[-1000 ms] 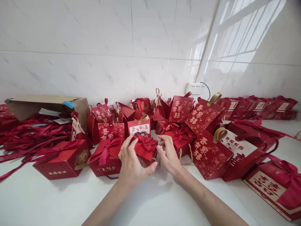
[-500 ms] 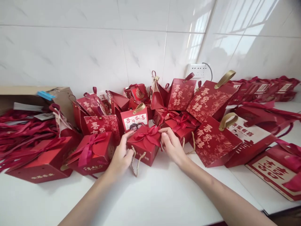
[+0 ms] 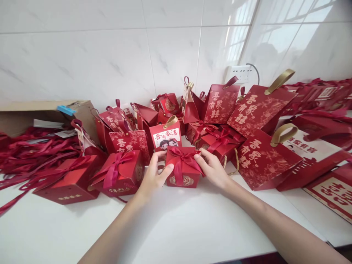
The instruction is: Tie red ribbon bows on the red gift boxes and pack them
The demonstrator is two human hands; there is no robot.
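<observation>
A small red gift box point(image 3: 183, 178) with a ribbon bow point(image 3: 183, 157) on its lid sits on the white table point(image 3: 176, 227). Its front face shows a round gold pattern. On its left side, my left hand point(image 3: 156, 172) holds the box between thumb and curved fingers. The fingers of my right hand point(image 3: 210, 167) pinch the right end of the bow at the box's upper right edge. Just behind stands a box with a white cartoon label point(image 3: 166, 138).
Red boxes with bows point(image 3: 121, 172) stand to the left, beside a cardboard carton point(image 3: 82, 110) and a heap of ribbons point(image 3: 41, 146). Red bags point(image 3: 264, 157) with gold handles lean at the right. A power strip point(image 3: 240, 74) is at the tiled wall.
The box has been turned so its round gold pattern faces me, and its rope handle no longer hangs in front. Both hands moved with it. The camera view has shifted slightly.
</observation>
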